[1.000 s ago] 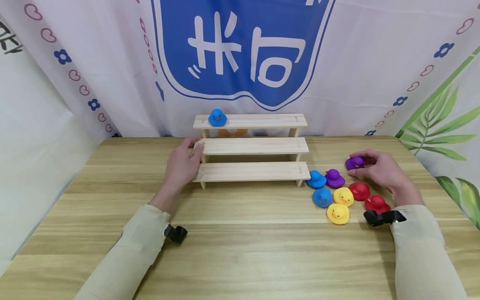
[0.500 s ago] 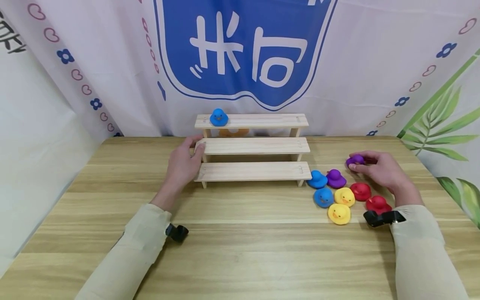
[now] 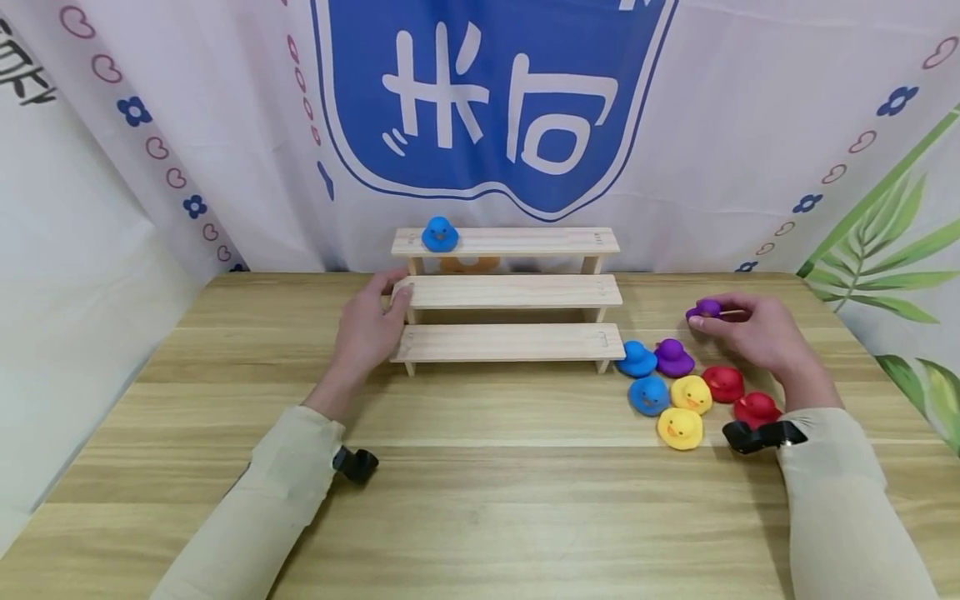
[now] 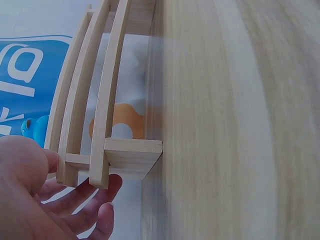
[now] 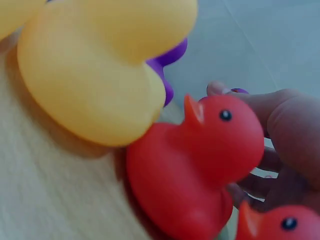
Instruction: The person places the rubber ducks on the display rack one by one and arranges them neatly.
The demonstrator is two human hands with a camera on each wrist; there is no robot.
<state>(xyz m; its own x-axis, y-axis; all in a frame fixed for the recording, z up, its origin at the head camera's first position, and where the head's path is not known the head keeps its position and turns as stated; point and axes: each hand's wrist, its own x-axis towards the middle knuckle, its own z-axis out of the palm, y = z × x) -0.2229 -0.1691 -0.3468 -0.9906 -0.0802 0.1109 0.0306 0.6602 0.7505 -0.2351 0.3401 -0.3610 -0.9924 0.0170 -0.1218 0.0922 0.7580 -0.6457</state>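
A three-step wooden display stand stands at the back of the table. My left hand grips the left end of its middle board. In the left wrist view the thumb lies on the board, with the fingers beneath its end. Up on the top board sits a blue rubber duck. Right of the stand, my right hand pinches a purple rubber duck between thumb and fingers. In the right wrist view a red duck hides most of that purple one.
Between the stand and my right forearm lie several loose ducks: blue, purple, yellow and red. One blue duck is close against the stand's front right corner. A printed curtain hangs behind the table.
My right hand has raised the purple duck slightly and moved it a little left. The left hand keeps its hold on the stand. The view has shifted slightly.
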